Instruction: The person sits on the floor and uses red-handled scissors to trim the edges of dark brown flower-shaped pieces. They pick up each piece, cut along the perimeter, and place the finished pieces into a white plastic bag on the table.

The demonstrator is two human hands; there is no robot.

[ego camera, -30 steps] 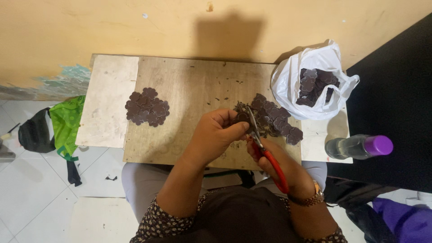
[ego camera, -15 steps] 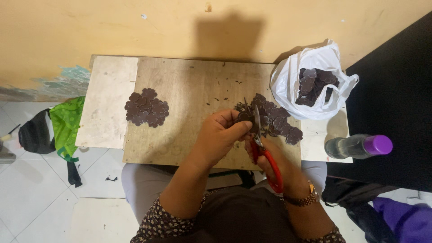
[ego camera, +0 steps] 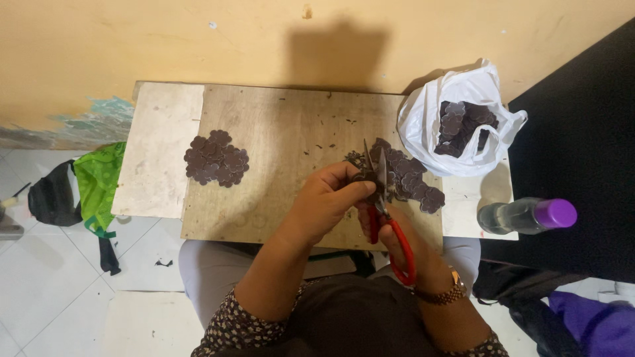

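Before me, the wooden worktop [ego camera: 284,125] carries a pile of dark scalloped cutouts [ego camera: 217,158] at left and a white plastic bag [ego camera: 423,125] of more cutouts at right. A clear bottle with a purple cap [ego camera: 526,216] lies beside it. A green cloth [ego camera: 99,182] and black bag [ego camera: 49,195] rest on my tiled floor [ego camera: 46,284].

A worn wooden desk [ego camera: 291,125] stands against a yellow wall, its left strip paler. At nine o'clock lies a cluster of dark scalloped cutouts [ego camera: 217,158]. At three o'clock lies a larger heap of cutouts [ego camera: 410,178]. At two o'clock sits a white plastic bag [ego camera: 423,125] holding more cutouts.
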